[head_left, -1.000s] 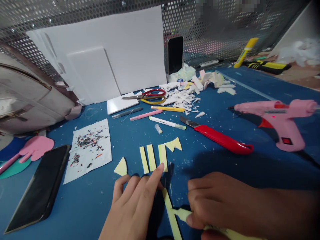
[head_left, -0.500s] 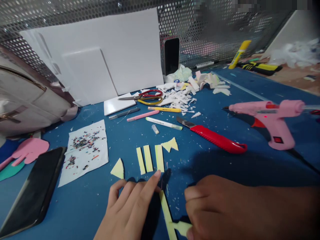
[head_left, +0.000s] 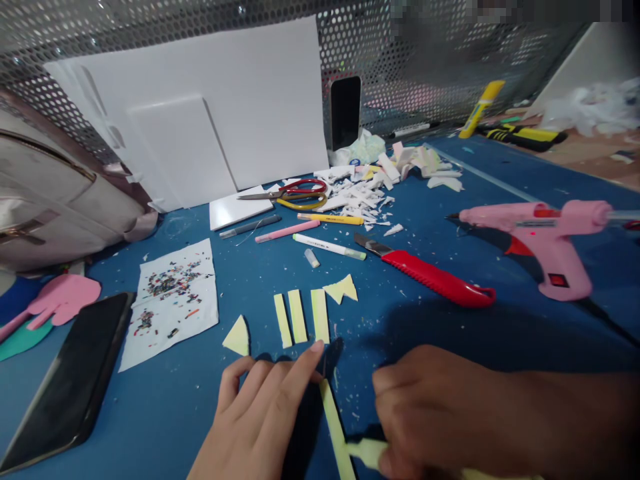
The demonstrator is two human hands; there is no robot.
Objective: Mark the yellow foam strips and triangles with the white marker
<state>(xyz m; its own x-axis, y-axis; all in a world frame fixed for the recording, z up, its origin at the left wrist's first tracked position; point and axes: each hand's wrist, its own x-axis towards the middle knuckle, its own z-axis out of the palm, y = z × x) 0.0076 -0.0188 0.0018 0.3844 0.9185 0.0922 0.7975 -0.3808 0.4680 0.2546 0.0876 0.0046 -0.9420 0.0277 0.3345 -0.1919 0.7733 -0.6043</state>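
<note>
Two bare hands are working at the bottom of the frame, over a blue table (head_left: 185, 413). At the far left, a pale bag (head_left: 55, 200) is standing, and below it a pink cutout (head_left: 75, 297) and a black phone (head_left: 70, 380) are lying. To their right, a white sheet (head_left: 207, 300) is carrying many small coloured bits. Behind it, in the upper left, a large white board (head_left: 275, 100) is leaning on the metal mesh. One pale yellow triangle (head_left: 238, 337) is resting just above the left hand (head_left: 255, 417). The fingers of this hand are bending and standing a little apart; the index tip is reaching the lower end of the rightmost short strip (head_left: 321, 317), and the tip below it is meeting the upper end of the long strip (head_left: 330, 413). This long strip is lying slanted at bottom centre. Above, scissors (head_left: 295, 195) and several pens (head_left: 327, 247) are lying. The right hand (head_left: 425, 407), at lower right, is closing its fingers around a yellow-green marker (head_left: 369, 453), whose left end is touching the long strip. Above this hand, a red cutter (head_left: 435, 277) is lying, and a pink glue gun (head_left: 565, 247) is resting at the right.
</note>
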